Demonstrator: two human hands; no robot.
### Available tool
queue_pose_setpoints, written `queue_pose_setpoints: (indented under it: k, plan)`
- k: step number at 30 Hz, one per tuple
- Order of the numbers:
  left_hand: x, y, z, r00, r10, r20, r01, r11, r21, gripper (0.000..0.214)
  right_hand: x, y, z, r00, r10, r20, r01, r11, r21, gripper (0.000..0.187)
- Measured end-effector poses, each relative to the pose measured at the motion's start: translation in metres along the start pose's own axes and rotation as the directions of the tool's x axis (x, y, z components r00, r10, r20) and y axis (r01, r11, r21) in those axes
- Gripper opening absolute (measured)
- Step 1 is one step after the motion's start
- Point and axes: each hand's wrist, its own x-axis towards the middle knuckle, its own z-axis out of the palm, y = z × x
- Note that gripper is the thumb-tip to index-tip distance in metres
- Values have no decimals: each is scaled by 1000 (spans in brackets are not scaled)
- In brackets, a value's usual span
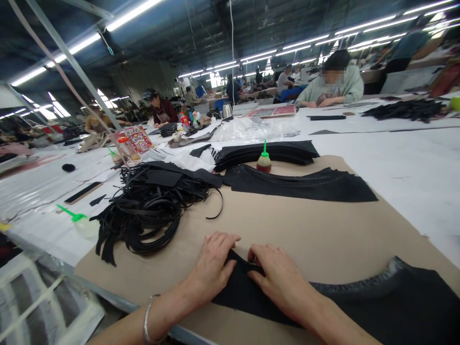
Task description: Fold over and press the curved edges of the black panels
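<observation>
A long curved black leather-like piece [388,297] lies across the near part of a brown sheet [244,218]. Its curved upper edge looks shiny and ridged on the right. My left hand [217,263] is closed on the piece's left end, thumb on the near side and fingers over the far edge. Close beside it, my right hand [275,268] pinches the same edge, with thumb and curled fingers facing my left hand. The part of the piece under my right forearm is hidden.
Beyond my hands lie a tangle of black strips [158,215], another curved black piece [305,184] and a stack of black pieces [266,153]. Green-tipped bottles stand nearby, one dark [264,163], one pale [84,223]. A person [334,81] works across the white table [406,167].
</observation>
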Motion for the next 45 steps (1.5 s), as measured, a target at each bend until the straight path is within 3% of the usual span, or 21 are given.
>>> queue_pose_setpoints:
  k: [5,14,25,34,41,45]
  plan:
    - [12,8,6,982,110,152,-102,993,-59,37,-4,3,1,1000,-8,-7,8,999,38,21]
    - [10,2,11,971,178,158,-168,983,-78,36,-8,9,-6,999,-41,24,38,992,117,23]
    - [-6,3,11,965,160,207,-151,987,-61,37,-20,22,-6,990,-143,15,138,971,195,22]
    - [-10,14,3,956,136,261,-157,986,61,41,-26,39,-8,966,-253,52,233,940,249,18]
    - [-16,14,8,960,189,208,-208,975,75,42,-34,50,-12,960,-279,36,260,929,263,20]
    - [-18,10,16,965,225,134,-223,974,-30,41,-37,53,-15,957,-287,38,266,924,276,21]
